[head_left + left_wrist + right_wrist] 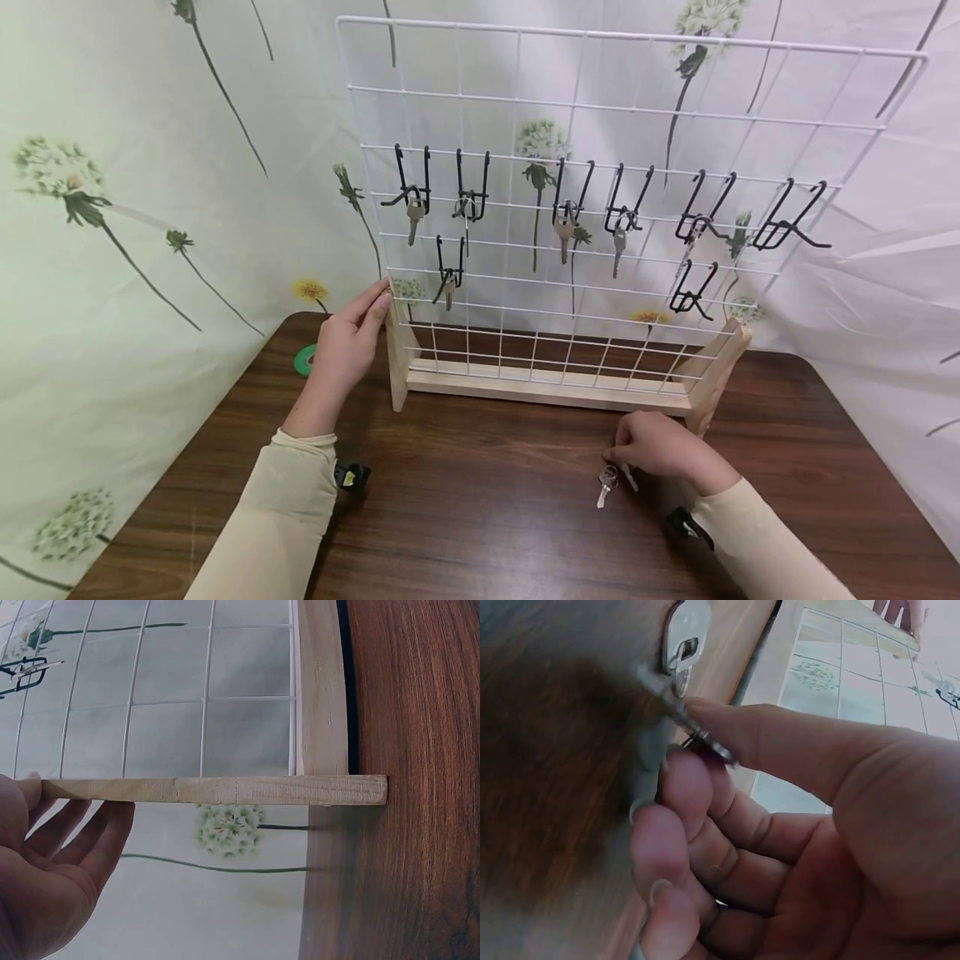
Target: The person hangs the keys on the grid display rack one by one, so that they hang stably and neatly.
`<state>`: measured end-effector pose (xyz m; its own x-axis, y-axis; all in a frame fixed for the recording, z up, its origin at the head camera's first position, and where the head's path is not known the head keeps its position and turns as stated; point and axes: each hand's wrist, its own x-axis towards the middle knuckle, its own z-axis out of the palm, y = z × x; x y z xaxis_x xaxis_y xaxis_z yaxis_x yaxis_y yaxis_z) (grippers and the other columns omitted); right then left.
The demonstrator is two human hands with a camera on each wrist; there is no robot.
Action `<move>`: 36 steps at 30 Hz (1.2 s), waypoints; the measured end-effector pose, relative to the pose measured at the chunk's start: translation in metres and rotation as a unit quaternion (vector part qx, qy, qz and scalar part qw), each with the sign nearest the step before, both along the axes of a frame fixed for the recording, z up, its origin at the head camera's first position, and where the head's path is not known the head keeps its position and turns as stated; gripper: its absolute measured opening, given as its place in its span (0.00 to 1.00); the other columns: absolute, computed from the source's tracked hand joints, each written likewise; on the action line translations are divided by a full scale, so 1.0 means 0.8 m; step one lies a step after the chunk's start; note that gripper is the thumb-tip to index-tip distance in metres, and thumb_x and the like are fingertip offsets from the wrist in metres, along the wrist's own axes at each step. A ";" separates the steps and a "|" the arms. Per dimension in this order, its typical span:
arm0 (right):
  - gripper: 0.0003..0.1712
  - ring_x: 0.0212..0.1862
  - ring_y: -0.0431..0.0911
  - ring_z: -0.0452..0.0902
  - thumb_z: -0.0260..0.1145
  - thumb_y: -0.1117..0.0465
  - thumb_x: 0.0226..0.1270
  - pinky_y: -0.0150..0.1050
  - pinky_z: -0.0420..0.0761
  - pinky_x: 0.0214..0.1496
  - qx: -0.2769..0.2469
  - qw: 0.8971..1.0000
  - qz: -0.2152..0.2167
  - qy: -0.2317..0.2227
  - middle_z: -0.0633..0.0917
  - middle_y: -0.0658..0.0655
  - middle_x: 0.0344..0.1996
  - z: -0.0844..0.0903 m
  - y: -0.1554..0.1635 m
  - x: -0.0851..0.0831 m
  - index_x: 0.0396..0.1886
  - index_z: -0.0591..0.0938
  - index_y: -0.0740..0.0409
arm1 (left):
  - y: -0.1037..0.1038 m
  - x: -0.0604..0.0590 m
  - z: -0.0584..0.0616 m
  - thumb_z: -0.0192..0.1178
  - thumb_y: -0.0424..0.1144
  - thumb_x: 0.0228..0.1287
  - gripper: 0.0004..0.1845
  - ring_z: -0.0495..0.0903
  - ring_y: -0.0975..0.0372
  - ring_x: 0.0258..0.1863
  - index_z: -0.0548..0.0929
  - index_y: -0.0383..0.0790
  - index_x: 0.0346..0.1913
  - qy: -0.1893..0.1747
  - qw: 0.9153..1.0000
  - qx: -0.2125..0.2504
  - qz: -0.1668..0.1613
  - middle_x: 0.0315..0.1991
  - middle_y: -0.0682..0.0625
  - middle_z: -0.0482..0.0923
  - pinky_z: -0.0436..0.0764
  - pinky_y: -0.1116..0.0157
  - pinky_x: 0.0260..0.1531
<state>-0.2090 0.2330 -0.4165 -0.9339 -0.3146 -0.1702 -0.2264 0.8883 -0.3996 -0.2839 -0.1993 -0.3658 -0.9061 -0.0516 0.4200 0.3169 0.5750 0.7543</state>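
While our left hand [343,346] rests with straight fingers against the wooden upright [397,358] of the wire rack [600,208], our right hand [660,446] pinches a key ring at the counter [480,500]. One key [606,485] lies just left of its fingertips, long axis toward us; right hand nearer by far.

1. The head view looks forward and down from above both hands, wide enough to take in the whole wire rack [600,208].
2. The left wrist view sits close behind the left hand [45,877], facing the rack's wooden foot [225,790], rolled sideways.
3. The right wrist view looks from very near, past the right hand [795,825] pinching a key ring [697,735]; its blurred far corner probably shows the same rack.
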 end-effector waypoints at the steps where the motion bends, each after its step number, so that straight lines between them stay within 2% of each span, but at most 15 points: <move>1: 0.23 0.20 0.38 0.68 0.75 0.54 0.68 0.34 0.69 0.26 0.000 1.000 0.001 0.004 0.72 0.42 0.12 0.001 0.000 0.000 0.14 0.79 0.50 | 0.000 0.000 0.000 0.51 0.54 0.86 0.26 0.74 0.44 0.77 0.76 0.49 0.78 -0.001 1.000 0.000 0.000 0.77 0.42 0.74 0.75 0.40 0.74; 4: 0.21 0.20 0.38 0.69 0.74 0.54 0.70 0.34 0.70 0.27 -0.010 1.000 0.000 0.013 0.74 0.42 0.14 0.008 -0.002 0.002 0.17 0.79 0.48 | 0.000 0.000 0.000 0.51 0.55 0.86 0.27 0.74 0.44 0.77 0.75 0.50 0.78 -0.004 1.000 -0.001 -0.001 0.77 0.42 0.73 0.75 0.40 0.75; 10: 0.17 0.22 0.38 0.77 0.70 0.52 0.77 0.34 0.75 0.28 -0.074 0.996 -0.018 0.047 0.82 0.45 0.16 0.039 -0.008 0.013 0.26 0.79 0.49 | -0.002 0.000 -0.001 0.51 0.55 0.86 0.27 0.73 0.44 0.78 0.75 0.50 0.78 -0.006 1.000 -0.003 0.003 0.77 0.43 0.73 0.74 0.40 0.75; 15: 0.14 0.26 0.40 0.85 0.70 0.51 0.78 0.33 0.79 0.30 -0.141 0.984 -0.045 0.094 0.87 0.44 0.19 0.071 -0.015 0.027 0.30 0.83 0.48 | -0.002 0.002 -0.002 0.51 0.55 0.86 0.27 0.73 0.44 0.78 0.75 0.50 0.78 -0.007 1.000 -0.004 0.003 0.77 0.42 0.73 0.74 0.40 0.75; 21: 0.11 0.29 0.39 0.87 0.68 0.49 0.80 0.32 0.80 0.32 -0.166 0.966 -0.069 0.186 0.89 0.43 0.22 0.102 -0.017 0.046 0.37 0.85 0.48 | -0.002 0.002 -0.001 0.51 0.55 0.86 0.27 0.73 0.43 0.77 0.75 0.50 0.78 -0.007 1.000 -0.002 0.001 0.77 0.42 0.73 0.74 0.39 0.75; 24: 0.09 0.29 0.33 0.86 0.67 0.52 0.81 0.30 0.80 0.31 -0.186 0.950 -0.078 0.238 0.91 0.46 0.26 0.111 -0.015 0.051 0.41 0.86 0.51 | -0.002 0.002 -0.001 0.50 0.55 0.86 0.27 0.73 0.43 0.77 0.75 0.49 0.78 -0.008 1.000 -0.002 0.001 0.77 0.41 0.73 0.74 0.39 0.75; 26: 0.08 0.30 0.30 0.85 0.66 0.56 0.82 0.28 0.82 0.31 -0.213 0.935 -0.086 0.269 0.92 0.49 0.27 0.115 -0.012 0.053 0.44 0.86 0.55 | -0.002 0.002 -0.001 0.50 0.55 0.86 0.27 0.74 0.43 0.77 0.75 0.49 0.78 -0.008 1.000 -0.003 0.002 0.77 0.41 0.73 0.74 0.39 0.75; 28: 0.08 0.30 0.29 0.85 0.65 0.59 0.82 0.26 0.83 0.32 -0.247 0.917 -0.099 0.297 0.92 0.49 0.29 0.119 -0.009 0.054 0.46 0.85 0.59 | -0.002 0.002 -0.001 0.50 0.55 0.86 0.27 0.74 0.43 0.77 0.75 0.49 0.79 -0.008 1.000 -0.003 0.001 0.77 0.41 0.73 0.74 0.39 0.74; 31: 0.08 0.29 0.29 0.85 0.63 0.62 0.83 0.24 0.84 0.34 -0.299 0.888 -0.129 0.323 0.90 0.42 0.28 0.124 -0.004 0.055 0.47 0.83 0.64 | -0.002 0.002 0.000 0.50 0.55 0.86 0.27 0.74 0.43 0.77 0.75 0.50 0.79 -0.007 1.000 -0.004 0.001 0.77 0.41 0.73 0.74 0.39 0.75; 34: 0.09 0.29 0.30 0.85 0.62 0.61 0.84 0.23 0.84 0.34 -0.348 0.858 -0.163 0.341 0.87 0.35 0.27 0.127 -0.002 0.054 0.47 0.82 0.64 | -0.001 0.001 0.000 0.50 0.55 0.86 0.27 0.74 0.43 0.77 0.75 0.50 0.79 -0.005 1.000 -0.006 0.000 0.77 0.41 0.73 0.74 0.39 0.75; 36: 0.08 0.29 0.31 0.85 0.61 0.60 0.84 0.22 0.84 0.34 -0.374 0.841 -0.178 0.349 0.87 0.35 0.27 0.127 0.000 0.053 0.47 0.81 0.62 | -0.001 0.001 0.001 0.50 0.55 0.86 0.27 0.73 0.43 0.77 0.75 0.50 0.79 -0.005 1.000 -0.006 0.001 0.77 0.41 0.73 0.74 0.39 0.75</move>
